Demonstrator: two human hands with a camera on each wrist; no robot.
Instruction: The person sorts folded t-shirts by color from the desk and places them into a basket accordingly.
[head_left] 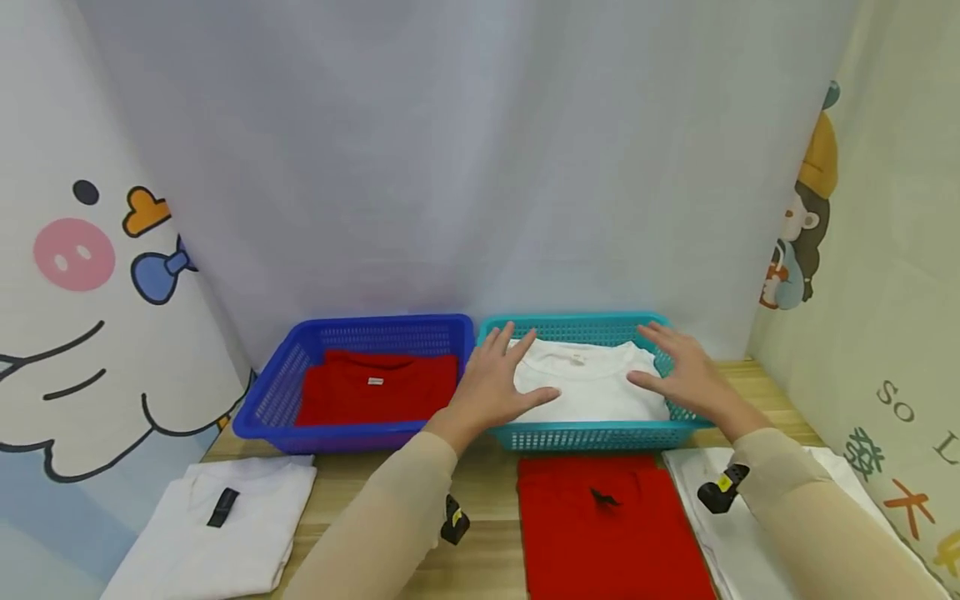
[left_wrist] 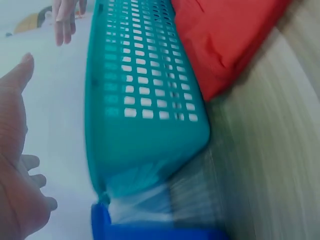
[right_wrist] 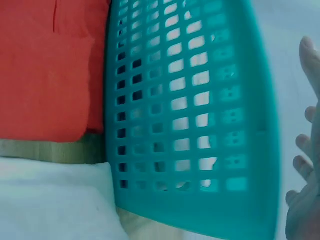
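Observation:
In the head view a white shirt (head_left: 585, 392) lies folded inside the teal basket (head_left: 600, 435). My left hand (head_left: 491, 379) is over the basket's left end, fingers spread and thumb pointing inward. Over the right end is my right hand (head_left: 682, 371), its fingers apart and its thumb towards the shirt. Nothing is held by either hand. From the left wrist view, the left hand (left_wrist: 17, 165) appears beside the basket's rim (left_wrist: 92, 125) with its palm turned in. The right wrist view has the right hand (right_wrist: 307, 160) just past the rim on that side.
Left of the teal basket stands a blue basket (head_left: 352, 437) with a red shirt (head_left: 382, 396) in it. Nearer on the wooden table (head_left: 480, 500) lie a folded red shirt (head_left: 607, 542), a white shirt (head_left: 217, 533) at left and white cloth (head_left: 757, 542) at right. Curtains (head_left: 487, 167) hang behind.

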